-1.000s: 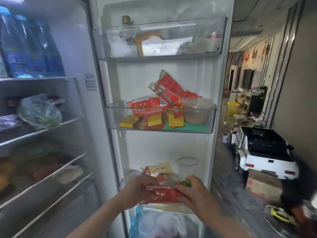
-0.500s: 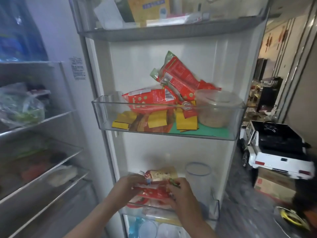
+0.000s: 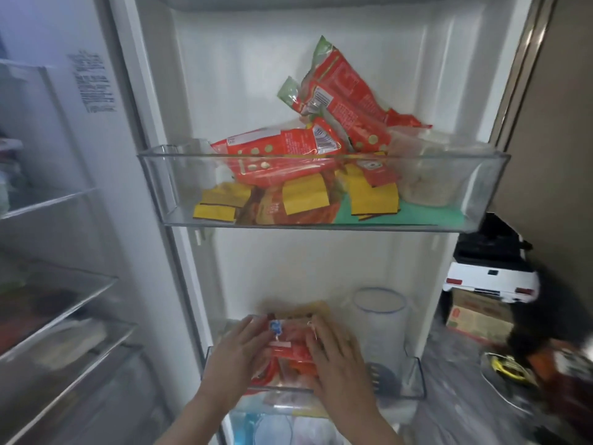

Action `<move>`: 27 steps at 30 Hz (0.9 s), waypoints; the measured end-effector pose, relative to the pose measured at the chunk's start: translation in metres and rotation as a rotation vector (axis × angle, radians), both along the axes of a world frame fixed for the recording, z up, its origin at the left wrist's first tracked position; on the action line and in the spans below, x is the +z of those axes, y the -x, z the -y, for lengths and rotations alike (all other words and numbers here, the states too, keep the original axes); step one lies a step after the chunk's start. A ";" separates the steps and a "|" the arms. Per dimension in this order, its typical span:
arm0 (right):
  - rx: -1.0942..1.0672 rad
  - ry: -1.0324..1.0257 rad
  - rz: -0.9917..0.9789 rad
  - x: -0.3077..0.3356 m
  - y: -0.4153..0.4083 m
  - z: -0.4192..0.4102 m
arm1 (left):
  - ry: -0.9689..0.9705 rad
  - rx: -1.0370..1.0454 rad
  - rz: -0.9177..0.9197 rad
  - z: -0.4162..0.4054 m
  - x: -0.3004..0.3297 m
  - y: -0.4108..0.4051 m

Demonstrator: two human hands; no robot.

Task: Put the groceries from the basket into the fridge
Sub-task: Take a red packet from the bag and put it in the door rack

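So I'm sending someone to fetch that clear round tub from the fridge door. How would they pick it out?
On the open fridge door, find the middle door bin, the clear one heaped with red snack packets. The clear round tub stands at that bin's right end on a green liner. It is the only rigid, lidded container there, and holds something pale.

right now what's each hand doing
Left hand: fingers straight, pressing the red packet in the lower door bin.
Right hand: fingers straight, pressing the same packet.
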State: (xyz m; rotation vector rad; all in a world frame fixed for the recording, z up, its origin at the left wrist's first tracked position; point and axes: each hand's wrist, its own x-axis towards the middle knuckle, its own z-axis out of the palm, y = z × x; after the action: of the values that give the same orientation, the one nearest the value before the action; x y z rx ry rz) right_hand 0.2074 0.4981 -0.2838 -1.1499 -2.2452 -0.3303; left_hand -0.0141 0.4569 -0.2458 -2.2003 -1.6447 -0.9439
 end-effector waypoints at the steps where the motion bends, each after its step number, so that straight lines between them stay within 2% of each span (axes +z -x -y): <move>1: 0.004 -0.051 0.073 -0.002 -0.001 0.004 | 0.050 0.005 -0.032 0.001 -0.007 0.003; 3: 0.001 -0.054 0.122 -0.002 0.001 0.009 | 0.159 0.010 -0.053 0.000 -0.014 0.007; 7: -0.056 0.003 -0.031 0.004 0.010 0.015 | 0.328 0.063 0.108 -0.003 -0.020 0.001; 11: -0.043 0.050 -0.010 -0.006 0.008 0.015 | 0.320 0.129 0.205 -0.004 -0.026 -0.012; 14: -0.031 0.086 0.038 -0.009 0.005 0.015 | 0.286 0.173 0.169 -0.008 -0.037 -0.016; 19: -0.056 0.269 -0.068 0.003 0.012 0.019 | 0.295 0.224 0.143 -0.013 -0.039 -0.019; 27: -0.125 0.333 -0.089 0.032 0.023 0.011 | 0.354 0.205 0.067 -0.011 -0.035 -0.017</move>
State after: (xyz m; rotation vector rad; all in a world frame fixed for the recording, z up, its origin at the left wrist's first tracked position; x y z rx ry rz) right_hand 0.1846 0.4874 -0.2522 -1.4485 -2.2086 0.0506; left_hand 0.0031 0.4680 -0.2803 -2.1676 -2.1634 -0.7236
